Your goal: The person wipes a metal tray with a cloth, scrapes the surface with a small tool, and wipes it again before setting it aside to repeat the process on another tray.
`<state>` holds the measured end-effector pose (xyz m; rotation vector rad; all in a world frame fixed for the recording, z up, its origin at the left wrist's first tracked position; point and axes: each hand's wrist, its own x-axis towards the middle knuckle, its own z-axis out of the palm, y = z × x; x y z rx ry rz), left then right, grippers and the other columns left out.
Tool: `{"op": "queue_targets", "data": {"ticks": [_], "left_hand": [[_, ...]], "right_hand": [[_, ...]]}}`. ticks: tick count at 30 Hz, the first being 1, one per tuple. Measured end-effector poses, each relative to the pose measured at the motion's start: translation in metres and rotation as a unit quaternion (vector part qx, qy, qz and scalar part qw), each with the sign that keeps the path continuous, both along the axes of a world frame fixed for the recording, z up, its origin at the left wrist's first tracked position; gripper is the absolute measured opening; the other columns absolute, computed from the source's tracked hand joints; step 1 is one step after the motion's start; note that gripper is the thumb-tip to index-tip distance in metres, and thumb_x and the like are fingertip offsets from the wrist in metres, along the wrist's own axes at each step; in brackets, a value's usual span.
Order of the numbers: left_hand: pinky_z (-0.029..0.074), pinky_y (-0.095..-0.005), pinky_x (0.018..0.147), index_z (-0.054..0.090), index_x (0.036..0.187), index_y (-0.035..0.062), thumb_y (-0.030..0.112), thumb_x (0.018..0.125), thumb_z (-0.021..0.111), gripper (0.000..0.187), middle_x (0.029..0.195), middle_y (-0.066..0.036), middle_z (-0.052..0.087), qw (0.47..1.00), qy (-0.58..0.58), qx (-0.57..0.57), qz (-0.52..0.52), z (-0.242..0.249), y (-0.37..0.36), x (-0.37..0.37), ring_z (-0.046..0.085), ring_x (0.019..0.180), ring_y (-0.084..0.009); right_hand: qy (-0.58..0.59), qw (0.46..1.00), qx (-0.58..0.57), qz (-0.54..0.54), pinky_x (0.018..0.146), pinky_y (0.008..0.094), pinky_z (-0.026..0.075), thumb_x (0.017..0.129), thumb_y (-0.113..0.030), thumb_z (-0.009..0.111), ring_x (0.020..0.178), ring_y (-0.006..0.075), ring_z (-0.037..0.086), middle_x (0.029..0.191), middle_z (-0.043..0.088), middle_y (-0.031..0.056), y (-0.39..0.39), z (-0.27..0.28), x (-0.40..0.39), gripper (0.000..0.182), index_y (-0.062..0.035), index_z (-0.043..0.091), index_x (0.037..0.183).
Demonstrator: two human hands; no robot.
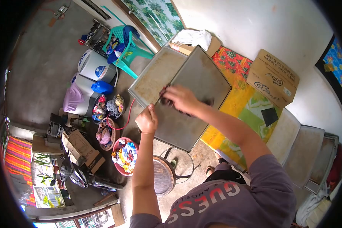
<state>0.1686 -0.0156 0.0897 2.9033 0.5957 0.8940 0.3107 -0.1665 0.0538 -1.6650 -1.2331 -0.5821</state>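
Observation:
A flat grey metal tray is held up tilted in front of my body. My left hand is closed round the tray's left edge, thumb up. Over the tray's upper left part, my right hand presses a dark cloth against the surface; its fingers are slightly blurred and partly cover the cloth. Behind the held tray lies another tray with brownish stains, partly hidden by it.
A cardboard box rests on the table with a patterned yellow cloth. More trays stand at the right. Below are a round wooden stool and a pink laundry basin. A green chair stands beyond.

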Motion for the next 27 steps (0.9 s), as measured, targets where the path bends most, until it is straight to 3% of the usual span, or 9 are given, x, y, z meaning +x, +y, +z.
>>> {"op": "queue_targets", "data": {"ticks": [2, 5, 6, 14, 16, 19, 21, 23, 27], "left_hand": [[0.046, -0.0475, 0.051, 0.062, 0.069, 0.0087, 0.038, 0.100, 0.039, 0.048, 0.061, -0.019, 0.060, 1.000, -0.001, -0.001, 0.010, 0.004, 0.002, -0.001, 0.059, 0.055, -0.0397], [0.045, -0.0476, 0.051, 0.061, 0.068, 0.0082, 0.038, 0.100, 0.039, 0.048, 0.060, -0.019, 0.060, 1.000, -0.014, 0.002, -0.002, 0.004, 0.001, -0.007, 0.059, 0.054, -0.0400], [0.045, -0.0475, 0.051, 0.060, 0.068, 0.0081, 0.038, 0.100, 0.039, 0.049, 0.060, -0.019, 0.059, 1.000, -0.015, 0.001, -0.007, 0.005, 0.002, -0.009, 0.058, 0.054, -0.0399], [0.045, -0.0472, 0.050, 0.060, 0.066, 0.0076, 0.039, 0.100, 0.038, 0.051, 0.058, -0.019, 0.058, 1.000, -0.005, -0.005, -0.012, 0.008, 0.002, -0.003, 0.058, 0.053, -0.0402], [0.044, -0.0472, 0.050, 0.060, 0.066, 0.0077, 0.039, 0.101, 0.037, 0.052, 0.057, -0.019, 0.058, 1.000, -0.007, -0.008, 0.000, 0.000, 0.006, -0.002, 0.058, 0.053, -0.0402], [0.044, -0.0473, 0.050, 0.060, 0.066, 0.0080, 0.040, 0.101, 0.037, 0.053, 0.057, -0.019, 0.058, 1.000, -0.021, -0.004, -0.005, 0.001, 0.007, -0.001, 0.058, 0.053, -0.0401], [0.044, -0.0472, 0.049, 0.060, 0.066, 0.0083, 0.040, 0.101, 0.037, 0.052, 0.057, -0.018, 0.058, 1.000, -0.016, 0.002, -0.013, 0.005, 0.005, -0.005, 0.058, 0.052, -0.0398], [0.045, -0.0467, 0.049, 0.060, 0.066, 0.0088, 0.040, 0.100, 0.037, 0.052, 0.057, -0.018, 0.058, 1.000, -0.006, 0.016, -0.023, 0.013, 0.008, -0.006, 0.058, 0.052, -0.0392], [0.045, -0.0450, 0.048, 0.059, 0.067, 0.0092, 0.039, 0.100, 0.041, 0.048, 0.056, -0.016, 0.058, 0.999, -0.020, 0.029, -0.032, 0.019, 0.005, -0.014, 0.058, 0.051, -0.0375]], "right_hand": [[0.023, 0.996, 0.051, -0.069, 0.083, 0.0404, 0.050, 0.068, 0.001, 0.060, 0.095, 0.0312, 0.060, 0.100, 0.064, 0.0102, 0.004, -0.012, 0.049, 0.036, -0.0100, 0.066, 0.102], [0.244, 0.935, 0.073, -0.246, 0.084, 0.0438, 0.049, 0.073, 0.005, 0.057, 0.094, 0.0354, 0.059, 0.100, 0.064, 0.0117, -0.019, -0.013, 0.125, 0.035, -0.0093, 0.063, 0.105], [0.179, 0.936, 0.064, -0.296, 0.087, 0.0444, 0.047, 0.074, 0.006, 0.057, 0.097, 0.0358, 0.058, 0.102, 0.063, 0.0113, -0.024, -0.010, 0.129, 0.034, -0.0090, 0.062, 0.105], [0.064, 0.978, 0.065, -0.189, 0.088, 0.0423, 0.047, 0.070, 0.009, 0.056, 0.099, 0.0339, 0.056, 0.105, 0.063, 0.0100, -0.010, 0.005, 0.074, 0.037, -0.0081, 0.061, 0.103], [0.039, 0.994, -0.021, -0.103, 0.082, 0.0418, 0.048, 0.073, 0.001, 0.057, 0.095, 0.0323, 0.058, 0.102, 0.063, 0.0095, 0.001, 0.004, 0.036, 0.027, -0.0066, 0.063, 0.098], [-0.147, 0.989, -0.025, 0.014, 0.081, 0.0360, 0.051, 0.074, -0.013, 0.059, 0.092, 0.0219, 0.058, 0.103, 0.062, 0.0003, 0.016, -0.003, -0.016, 0.024, -0.0129, 0.063, 0.098], [-0.119, 0.991, -0.056, 0.026, 0.080, 0.0347, 0.051, 0.074, -0.013, 0.060, 0.094, 0.0197, 0.058, 0.106, 0.062, -0.0019, 0.009, 0.010, -0.005, 0.027, -0.0138, 0.064, 0.100], [-0.101, 0.993, -0.051, -0.037, 0.080, 0.0355, 0.052, 0.071, -0.008, 0.063, 0.095, 0.0228, 0.059, 0.107, 0.062, 0.0012, 0.000, 0.007, 0.015, 0.032, -0.0141, 0.064, 0.102], [0.122, 0.959, 0.100, -0.234, 0.088, 0.0420, 0.047, 0.070, 0.006, 0.058, 0.102, 0.0330, 0.056, 0.105, 0.060, 0.0105, -0.010, 0.008, 0.091, 0.037, -0.0106, 0.061, 0.103]]}}
